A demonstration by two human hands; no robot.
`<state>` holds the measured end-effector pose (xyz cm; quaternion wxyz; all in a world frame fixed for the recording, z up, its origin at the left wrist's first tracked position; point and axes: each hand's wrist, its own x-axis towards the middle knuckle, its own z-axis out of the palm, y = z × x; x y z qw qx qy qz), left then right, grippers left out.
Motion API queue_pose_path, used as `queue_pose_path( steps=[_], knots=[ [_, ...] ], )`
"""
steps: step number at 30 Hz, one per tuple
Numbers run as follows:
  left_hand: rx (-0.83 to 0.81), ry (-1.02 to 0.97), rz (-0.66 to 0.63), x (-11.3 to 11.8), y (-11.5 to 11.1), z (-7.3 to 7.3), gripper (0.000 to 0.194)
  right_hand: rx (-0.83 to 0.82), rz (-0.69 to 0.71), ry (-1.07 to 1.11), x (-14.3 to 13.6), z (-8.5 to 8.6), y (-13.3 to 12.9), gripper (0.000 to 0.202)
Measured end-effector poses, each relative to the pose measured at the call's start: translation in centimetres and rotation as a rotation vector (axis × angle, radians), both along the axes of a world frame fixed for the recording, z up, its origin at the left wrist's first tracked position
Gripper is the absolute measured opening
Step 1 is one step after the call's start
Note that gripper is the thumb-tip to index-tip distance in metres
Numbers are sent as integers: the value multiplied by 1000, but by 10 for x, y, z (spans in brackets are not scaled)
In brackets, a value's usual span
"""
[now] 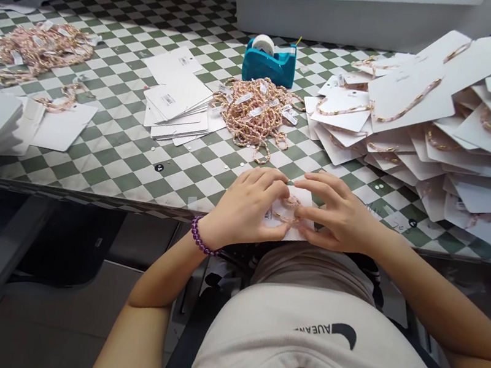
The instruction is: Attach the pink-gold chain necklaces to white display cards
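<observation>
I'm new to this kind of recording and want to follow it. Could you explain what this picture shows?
There is no robot here: these are a person's bare hands. The single picture comes from a camera on the person's head, looking forward and down.

The left hand, with a purple bracelet at its wrist, and the right hand are at a small white card with a beaded strand on it. The fingers hide part of both.

On the checkered table, beyond the hands, lie a heap of beaded strands and a blue-green tape dispenser. To the left are loose cards; to the right, a large pile of cards with strands.
</observation>
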<state>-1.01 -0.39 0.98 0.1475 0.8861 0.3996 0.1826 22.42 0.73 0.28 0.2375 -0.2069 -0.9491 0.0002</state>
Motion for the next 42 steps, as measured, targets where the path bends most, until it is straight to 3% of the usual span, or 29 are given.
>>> queue_pose_path(
  steps=[4,9,13,21,30,34,38,42],
  knots=[
    [-1,23,36,3,0,0,27,7,0,-22,-1,0,2,15],
    [32,0,29,2,0,-1,44,13,11,-25,-1,2,5,12],
    [18,36,19,0,-1,0,35,-18,-5,-29,1,2,5,11],
    [31,64,-122,-1,6,3,41,-46,27,-21,2,0,8,16],
    [140,36,-23,-6,0,1,41,-82,13,-6,0,0,9,14],
    [172,4,-16,-4,0,3,31,-63,5,-2,-2,0,9,14],
    [127,-14,-58,-1,1,4,21,-61,3,17,-4,0,8,13],
    [64,7,-80,-1,1,4,27,-49,28,67,-5,1,8,11]
  ],
)
